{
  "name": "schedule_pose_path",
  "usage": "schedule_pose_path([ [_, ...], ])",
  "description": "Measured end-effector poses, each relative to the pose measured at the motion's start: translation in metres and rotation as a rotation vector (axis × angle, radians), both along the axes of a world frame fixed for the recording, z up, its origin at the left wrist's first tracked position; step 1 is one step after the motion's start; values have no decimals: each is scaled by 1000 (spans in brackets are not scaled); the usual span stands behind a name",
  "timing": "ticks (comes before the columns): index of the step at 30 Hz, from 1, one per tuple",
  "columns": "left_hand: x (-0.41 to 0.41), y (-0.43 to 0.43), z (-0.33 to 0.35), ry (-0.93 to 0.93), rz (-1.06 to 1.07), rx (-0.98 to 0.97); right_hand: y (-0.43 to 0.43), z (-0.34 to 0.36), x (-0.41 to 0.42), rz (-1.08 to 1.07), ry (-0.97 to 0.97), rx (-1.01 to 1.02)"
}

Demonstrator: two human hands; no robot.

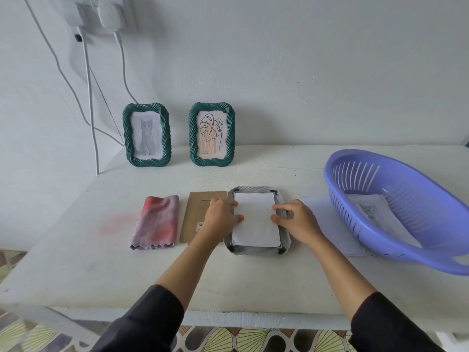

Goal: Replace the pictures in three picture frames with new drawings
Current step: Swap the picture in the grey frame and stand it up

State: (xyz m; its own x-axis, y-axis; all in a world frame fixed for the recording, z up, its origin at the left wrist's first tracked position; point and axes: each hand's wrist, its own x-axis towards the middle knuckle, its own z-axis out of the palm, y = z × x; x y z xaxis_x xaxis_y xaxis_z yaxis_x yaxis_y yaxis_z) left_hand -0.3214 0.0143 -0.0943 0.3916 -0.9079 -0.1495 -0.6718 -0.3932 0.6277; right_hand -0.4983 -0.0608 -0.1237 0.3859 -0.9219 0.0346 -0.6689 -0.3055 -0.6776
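A picture frame (256, 251) lies face down on the white table (88, 262), its back open, with a white sheet (255, 219) lying blank side up in its recess. My left hand (220, 214) rests on the sheet's left edge with fingers pressing it. My right hand (295, 219) touches the sheet's right edge and the frame's rim. The brown cardboard backing (195, 212) lies flat just left of the frame, partly under my left hand. Two green twisted frames stand against the wall: one with a cat drawing (146, 135), one with a leaf drawing (212, 134).
A folded pink-purple cloth (156, 222) lies left of the backing. A purple plastic basket (396, 207) at the right holds a cat drawing (373, 209). White paper (327, 219) lies between frame and basket. Cables hang down the wall at the left.
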Motion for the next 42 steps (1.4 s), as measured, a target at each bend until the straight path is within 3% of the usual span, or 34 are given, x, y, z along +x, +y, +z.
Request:
schedule_pose_path([
  [7,-1,0,-1,-41,33,-26,-1,1,-1,7,-13,18],
  [10,9,1,2,-120,235,-103,0,3,-1,10,-9,32],
  [12,22,4,6,-212,333,32,0,3,-2,13,-9,37],
  [16,40,4,4,-263,276,316,0,4,-2,18,2,36],
  [26,37,-7,1,-265,306,369,1,7,-3,27,4,45],
  [31,53,-5,4,-132,352,243,2,7,-4,25,-12,64],
  [36,61,7,28,-30,388,-105,6,13,-4,13,-42,84],
  [39,60,10,49,24,424,-296,10,19,-2,-39,-2,-34],
  [42,43,5,60,248,331,-344,20,33,6,-15,-164,16],
])
